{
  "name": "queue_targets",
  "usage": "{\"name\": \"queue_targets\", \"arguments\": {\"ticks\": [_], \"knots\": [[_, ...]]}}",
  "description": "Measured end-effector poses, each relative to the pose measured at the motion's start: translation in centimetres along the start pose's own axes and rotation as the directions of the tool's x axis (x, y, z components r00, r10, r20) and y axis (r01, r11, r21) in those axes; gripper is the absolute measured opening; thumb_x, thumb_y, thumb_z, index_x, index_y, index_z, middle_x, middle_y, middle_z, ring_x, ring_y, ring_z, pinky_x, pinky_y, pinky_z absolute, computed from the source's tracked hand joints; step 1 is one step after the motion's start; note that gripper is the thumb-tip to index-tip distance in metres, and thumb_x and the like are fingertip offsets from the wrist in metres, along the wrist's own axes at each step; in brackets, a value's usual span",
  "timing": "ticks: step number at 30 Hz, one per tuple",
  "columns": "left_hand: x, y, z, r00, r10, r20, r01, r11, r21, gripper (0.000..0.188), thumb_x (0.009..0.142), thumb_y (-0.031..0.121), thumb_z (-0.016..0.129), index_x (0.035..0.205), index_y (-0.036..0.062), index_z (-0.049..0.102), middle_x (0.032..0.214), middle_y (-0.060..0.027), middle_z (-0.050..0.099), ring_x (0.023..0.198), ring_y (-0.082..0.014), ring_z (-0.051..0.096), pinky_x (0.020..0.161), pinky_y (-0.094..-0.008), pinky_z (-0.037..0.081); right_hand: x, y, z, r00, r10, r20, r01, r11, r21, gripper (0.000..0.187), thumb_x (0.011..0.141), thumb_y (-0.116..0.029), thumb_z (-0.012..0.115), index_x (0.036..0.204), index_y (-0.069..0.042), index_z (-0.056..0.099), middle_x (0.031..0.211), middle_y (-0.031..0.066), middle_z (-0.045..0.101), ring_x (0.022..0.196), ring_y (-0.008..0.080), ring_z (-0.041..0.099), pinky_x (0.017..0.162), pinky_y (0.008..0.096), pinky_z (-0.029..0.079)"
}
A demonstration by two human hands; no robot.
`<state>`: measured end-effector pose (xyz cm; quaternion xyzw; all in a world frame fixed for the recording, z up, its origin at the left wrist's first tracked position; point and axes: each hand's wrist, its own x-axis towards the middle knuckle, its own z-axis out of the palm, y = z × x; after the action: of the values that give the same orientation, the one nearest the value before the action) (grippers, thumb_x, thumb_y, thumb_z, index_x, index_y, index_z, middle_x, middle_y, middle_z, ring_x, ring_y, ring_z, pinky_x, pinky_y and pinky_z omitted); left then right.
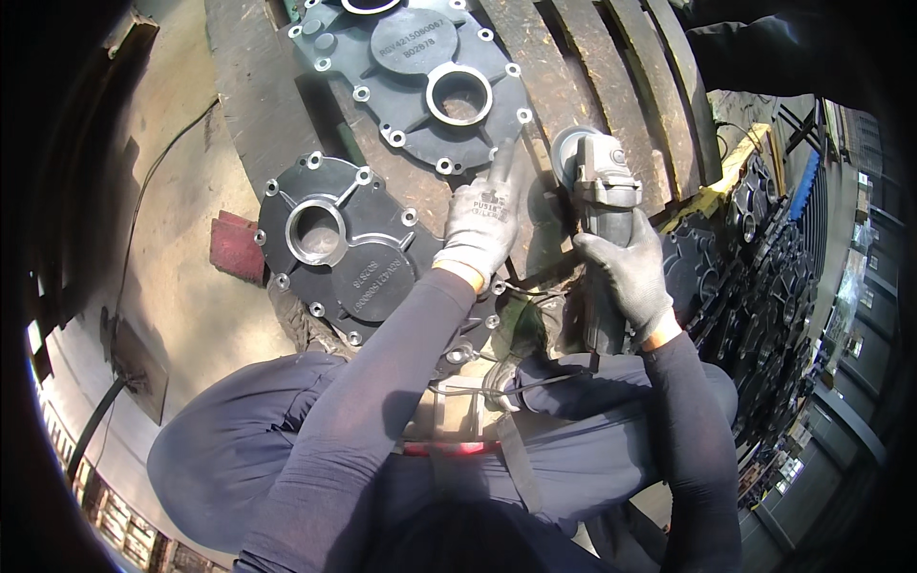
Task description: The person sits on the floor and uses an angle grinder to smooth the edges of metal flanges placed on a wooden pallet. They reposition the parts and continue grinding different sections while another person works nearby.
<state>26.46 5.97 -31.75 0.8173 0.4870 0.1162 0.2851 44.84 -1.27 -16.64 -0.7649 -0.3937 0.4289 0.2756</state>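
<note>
In a grey-white work glove, my left hand (485, 215) reaches forward with its index finger stretched out at the lower edge of a dark metal gear housing cover (411, 81). Nothing shows in that hand. My right hand (630, 272), gloved too, is wrapped round the body of an angle grinder (611, 181). The grinder's disc (570, 153) points away from me, to the right of the cover and apart from it. A second dark cover (368, 248) lies under and left of my left forearm, partly hidden. Both covers have bright machined rings and bolt holes.
The covers rest on a slatted wooden pallet (611, 57). A red block (237, 248) sits left of the nearer cover. A dark cable (458, 390) crosses by my knees. Many dark castings (755, 277) are piled at the right, beside a yellow bar (721, 186).
</note>
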Motion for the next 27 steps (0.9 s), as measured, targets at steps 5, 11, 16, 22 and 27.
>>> {"name": "queue_targets", "arguments": {"ticks": [5, 11, 16, 22, 27], "knots": [[-1.0, 0.4, -0.3, 0.987, -0.016, 0.159, -0.001, 0.994, 0.108, 0.079, 0.096, 0.004, 0.065, 0.172, 0.0092, 0.043, 0.184, -0.0143, 0.034, 0.097, -0.0353, 0.078, 0.089, -0.0527, 0.065, 0.1, 0.7, -0.2, 1.0, -0.01, -0.003, 0.01, 1.0, -0.028, 0.05, 0.092, -0.012, 0.087, 0.136, 0.0, 0.068, 0.122, 0.009, 0.078, 0.108, 0.0152, 0.072, 0.098, 0.0346, 0.059], [-1.9, -0.1, 0.2, 0.996, 0.01, 0.088, -0.016, 0.998, 0.066, 0.083, 0.094, 0.001, 0.063, 0.174, 0.0072, 0.04, 0.186, -0.0165, 0.031, 0.1, -0.0343, 0.078, 0.089, -0.0511, 0.065, 0.4, 0.8, 0.2, 0.999, -0.034, 0.013, 0.034, 0.999, -0.009, 0.049, 0.092, -0.011, 0.087, 0.136, 0.0, 0.068, 0.122, 0.0091, 0.078, 0.108, 0.015, 0.072, 0.1, 0.0342, 0.058], [-1.8, 1.1, -0.6, 0.987, -0.068, 0.148, 0.046, 0.988, 0.145, 0.08, 0.095, 0.002, 0.064, 0.171, 0.0014, 0.04, 0.186, -0.0219, 0.028, 0.101, -0.0332, 0.078, 0.09, -0.0493, 0.065, 0.0, -0.2, 0.2, 1.0, -0.007, 0.026, 0.007, 1.0, 0.0, 0.048, 0.093, -0.011, 0.087, 0.136, 0.0, 0.069, 0.12, 0.0082, 0.078, 0.106, 0.0146, 0.073, 0.098, 0.0338, 0.059], [-2.2, 1.0, -0.9, 0.989, -0.03, 0.143, 0.009, 0.99, 0.144, 0.077, 0.095, 0.002, 0.065, 0.169, -0.001, 0.043, 0.187, -0.0211, 0.026, 0.099, -0.0337, 0.078, 0.091, -0.0507, 0.065, 0.3, 0.4, 0.1, 0.999, -0.031, 0.027, 0.032, 0.999, -0.022, 0.047, 0.093, -0.011, 0.086, 0.135, 0.0, 0.069, 0.117, 0.0073, 0.078, 0.102, 0.0143, 0.072, 0.094, 0.0335, 0.06], [-2.4, 0.3, -0.7, 0.993, -0.045, 0.107, 0.031, 0.991, 0.129, 0.076, 0.096, 0.0, 0.063, 0.169, 0.0025, 0.044, 0.185, -0.018, 0.031, 0.106, -0.0343, 0.077, 0.092, -0.0497, 0.065, -0.2, -0.5, 0.8, 0.999, -0.022, 0.046, 0.02, 0.999, 0.041, 0.047, 0.094, -0.006, 0.083, 0.137, 0.0, 0.067, 0.118, 0.0074, 0.077, 0.105, 0.0147, 0.072, 0.095, 0.0346, 0.06]]}}
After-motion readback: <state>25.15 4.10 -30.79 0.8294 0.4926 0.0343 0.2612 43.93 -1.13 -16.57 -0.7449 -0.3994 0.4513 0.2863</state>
